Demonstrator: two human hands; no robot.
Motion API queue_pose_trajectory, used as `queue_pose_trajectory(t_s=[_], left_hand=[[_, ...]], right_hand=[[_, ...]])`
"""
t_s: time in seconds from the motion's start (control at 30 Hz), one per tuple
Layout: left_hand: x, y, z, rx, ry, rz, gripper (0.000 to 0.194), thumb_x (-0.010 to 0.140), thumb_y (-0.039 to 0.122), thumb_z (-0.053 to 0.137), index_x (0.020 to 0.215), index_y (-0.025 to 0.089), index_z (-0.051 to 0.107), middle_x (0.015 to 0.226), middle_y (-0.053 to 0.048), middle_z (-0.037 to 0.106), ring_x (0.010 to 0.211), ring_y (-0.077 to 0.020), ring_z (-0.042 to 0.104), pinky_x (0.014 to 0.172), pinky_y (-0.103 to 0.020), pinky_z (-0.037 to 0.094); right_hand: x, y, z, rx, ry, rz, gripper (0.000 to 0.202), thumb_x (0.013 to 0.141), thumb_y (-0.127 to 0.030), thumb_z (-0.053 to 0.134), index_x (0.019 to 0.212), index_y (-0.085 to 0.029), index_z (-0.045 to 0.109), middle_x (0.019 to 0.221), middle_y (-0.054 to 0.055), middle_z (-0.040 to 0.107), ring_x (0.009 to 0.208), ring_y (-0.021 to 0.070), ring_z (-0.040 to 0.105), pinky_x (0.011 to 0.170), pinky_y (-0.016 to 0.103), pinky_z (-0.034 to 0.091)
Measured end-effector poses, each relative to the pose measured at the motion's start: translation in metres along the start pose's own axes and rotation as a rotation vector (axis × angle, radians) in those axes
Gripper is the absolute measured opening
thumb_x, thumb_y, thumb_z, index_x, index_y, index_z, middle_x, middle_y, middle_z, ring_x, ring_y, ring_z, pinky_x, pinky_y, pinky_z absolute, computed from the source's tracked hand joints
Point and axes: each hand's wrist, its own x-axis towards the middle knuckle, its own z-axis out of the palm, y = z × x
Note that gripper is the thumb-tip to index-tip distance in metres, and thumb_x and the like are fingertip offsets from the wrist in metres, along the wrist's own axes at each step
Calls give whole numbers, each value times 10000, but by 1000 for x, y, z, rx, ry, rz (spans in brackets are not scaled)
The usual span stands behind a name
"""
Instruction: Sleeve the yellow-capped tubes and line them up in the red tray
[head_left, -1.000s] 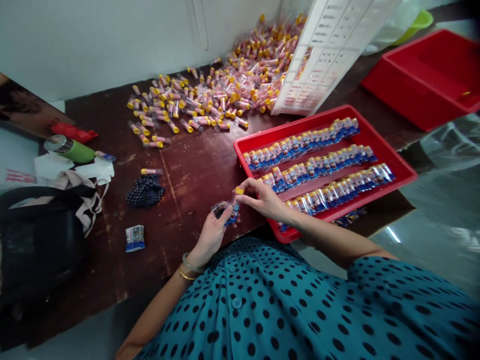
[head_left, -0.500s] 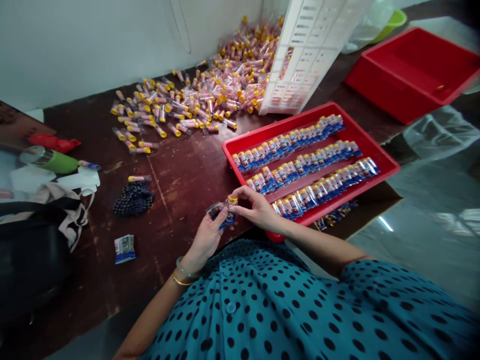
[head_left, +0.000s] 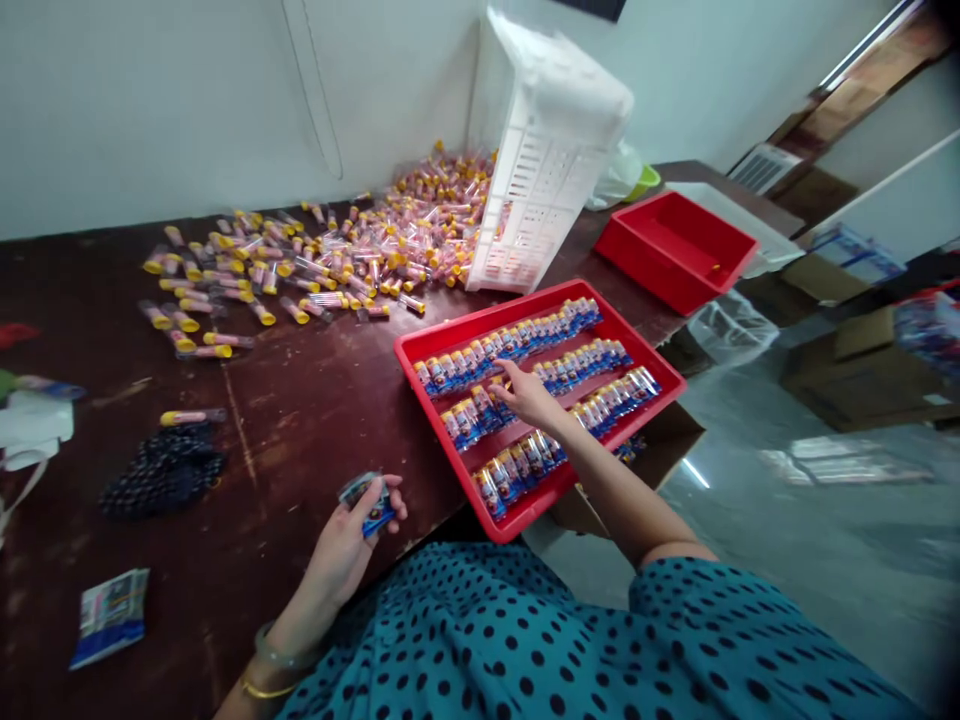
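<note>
My left hand (head_left: 346,545) is closed around some small blue printed plastic sachets (head_left: 377,508), held low over the table near its front edge. Over the red tray (head_left: 517,535) reaches my right hand (head_left: 531,396), its index finger and thumb apart. It hovers at the middle row of yellow-capped tubes in blue wrappers (head_left: 465,418), and I see nothing held in it. Two more rows of wrapped tubes (head_left: 517,470) lie in the tray, along its near and far sides. The curled fingers of my right hand are partly hidden.
Unwrapped pink tubes with yellow caps (head_left: 360,250) are heaped along the wall. A white plastic basket (head_left: 525,190) stands on end beside them. Further right is a deep red bin (head_left: 675,260). A dark checked cloth (head_left: 169,470) and a sachet stack (head_left: 112,615) lie at left.
My right hand has moved from beside my left hand to over the tray, no longer at the yellow-capped tube. My left hand still grips the sachets. The view has swung right.
</note>
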Motion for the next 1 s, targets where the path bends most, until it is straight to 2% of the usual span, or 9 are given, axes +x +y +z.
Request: queue_pose_trajectory(t_s=[0.1, 0.17, 0.23, 0.37, 0.47, 0.57, 0.7, 0.83, 1.0], left_hand=[[-2, -2, -7, -25, 11, 7, 394, 720, 447, 811, 958, 148, 717, 706, -26, 657, 664, -156, 615, 540, -230, 488], [-4, -3, -13, -35, 19, 22, 348, 728, 441, 804, 886, 146, 710, 684, -25, 646, 656, -157, 617, 527, -225, 476], [-7, -3, -18, -29, 23, 41, 308, 737, 425, 796, 812, 145, 695, 662, -23, 634, 637, -154, 617, 503, -216, 454], [-14, 7, -29, -11, 66, 66, 306, 736, 423, 792, 814, 144, 696, 680, -25, 641, 618, -145, 618, 480, -207, 434], [-22, 17, -41, -21, 124, 97, 323, 713, 422, 811, 838, 146, 700, 693, -25, 652, 639, -149, 622, 491, -209, 450], [-30, 23, -57, -59, 188, 110, 333, 675, 404, 842, 829, 148, 694, 698, -20, 658, 644, -151, 622, 499, -211, 459], [-29, 22, -72, -85, 230, 82, 357, 622, 379, 877, 818, 143, 694, 715, -13, 659, 651, -155, 633, 505, -215, 469], [-19, 20, -70, -57, 181, 67, 341, 645, 374, 864, 829, 138, 700, 710, -26, 670, 652, -158, 636, 512, -217, 477], [-13, 19, -62, -54, 123, 73, 322, 680, 379, 844, 841, 140, 703, 705, -26, 671, 652, -156, 638, 514, -217, 481]], right_hand=[[5, 0, 0, -54, 36, -39, 426, 900, -281, 608, 1295, -126, 564, 993, 95, 682, 812, 179, 618, 795, 308, 471], [14, -16, 3, -62, 90, -78, 361, 908, -284, 596, 1236, -135, 609, 1029, 108, 687, 810, 179, 621, 793, 309, 476], [30, -43, 11, -43, 73, -161, 305, 908, -281, 596, 1177, -144, 644, 1009, 97, 695, 778, 172, 618, 766, 299, 473], [69, -108, 33, -15, -169, -427, 178, 899, -207, 584, 1015, -163, 712, 910, 57, 711, 767, 156, 616, 725, 263, 447], [91, -129, 35, -110, -304, -505, 219, 876, -103, 535, 913, -157, 744, 858, 55, 723, 746, 153, 615, 718, 262, 433], [94, -114, 17, -275, -327, -397, 310, 827, -32, 496, 874, -166, 772, 837, 64, 738, 736, 173, 624, 702, 274, 432], [68, -71, -5, -462, -313, -249, 374, 783, 7, 487, 872, -182, 797, 920, 82, 749, 849, 211, 644, 769, 290, 450], [37, -41, -1, -561, -239, -213, 374, 828, -8, 485, 941, -168, 804, 1051, 118, 717, 998, 245, 601, 901, 324, 432], [21, -25, 2, -548, -184, -211, 350, 869, -47, 488, 933, -178, 805, 1077, 111, 693, 991, 240, 576, 944, 340, 411]])
